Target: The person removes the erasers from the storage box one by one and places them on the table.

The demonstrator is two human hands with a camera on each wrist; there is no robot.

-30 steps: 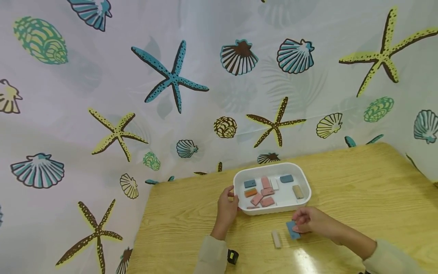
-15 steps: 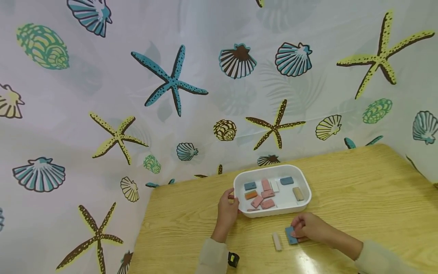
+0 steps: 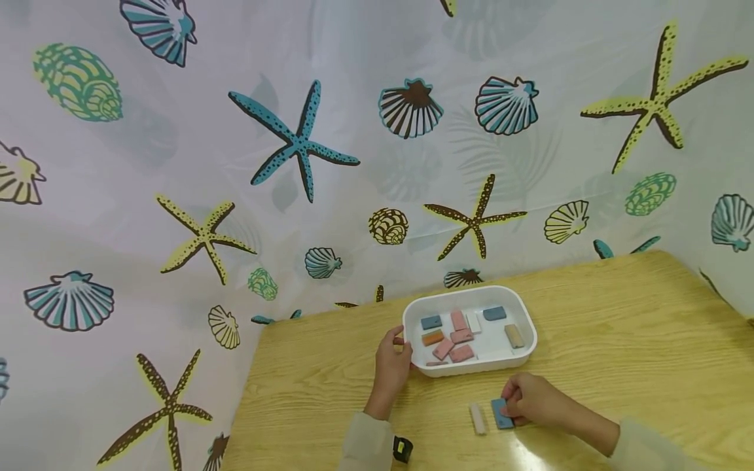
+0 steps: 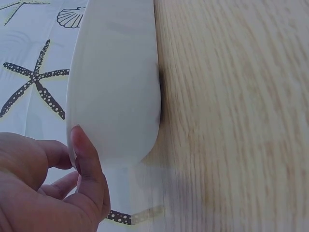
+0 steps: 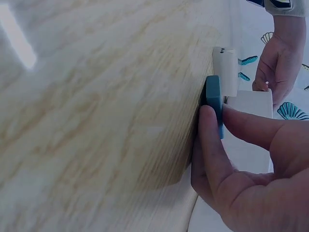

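My left hand grips the left end of a white plastic tray. In the left wrist view, fingers and thumb pinch the tray's rim. Below the tray's front wall, my right hand pinches a small blue rectangular block between thumb and fingertips. That blue block shows edge-on, close over the wood, in the right wrist view. Just left of it lies a narrow beige block, roughly parallel, with a small gap between them.
Inside the tray lie several pink blocks, an orange block, a white block, two blue blocks and a tan block. A patterned cloth hangs behind the wooden table.
The right hand has shifted the blue block slightly toward me and closer to level with the beige block. The left hand keeps its grip on the tray; the head view has tilted slightly up.
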